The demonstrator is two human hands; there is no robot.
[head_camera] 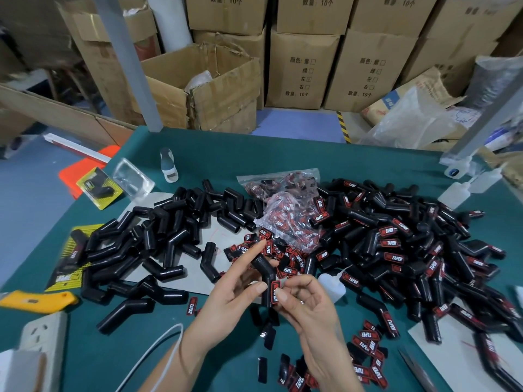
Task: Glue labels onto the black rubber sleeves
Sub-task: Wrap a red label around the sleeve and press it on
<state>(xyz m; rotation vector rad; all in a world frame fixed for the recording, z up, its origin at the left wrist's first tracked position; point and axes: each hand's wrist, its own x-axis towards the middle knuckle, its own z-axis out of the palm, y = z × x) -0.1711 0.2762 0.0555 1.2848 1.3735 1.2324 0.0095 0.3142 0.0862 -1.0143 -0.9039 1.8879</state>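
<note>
table: green work surface (368, 154), fills the lower frame; cardboard cartons (304, 70) stacked behind it at 12 o'clock.
labelled pile: black rubber sleeves already carrying red labels (402, 244), heaped at 3 o'clock of the hands.
bare pile: unlabelled bent sleeves (169, 236), spread from 9 to 11 o'clock, some lying on a grey sheet.
label bags: clear bags of red-black labels (288, 222) at 12 o'clock, between the two piles; one is torn open, labels spilling toward the hands.
loose labels: scattered (365, 339) at 5 o'clock, several face down.
glue bottle: small white squeeze bottle (332, 284) lying just beside the right hand, at 2 o'clock.
held sleeve: one bent black sleeve (264, 271), centre frame, raised above the table, a red label (275, 291) on its lower leg.
left hand: (226, 295) grips the sleeve between thumb and curled fingers; index finger extended straight, toward 1 o'clock.
right hand: (308, 301) thumb and fingertips pinch the label against the sleeve; remaining fingers loosely curled.
</note>
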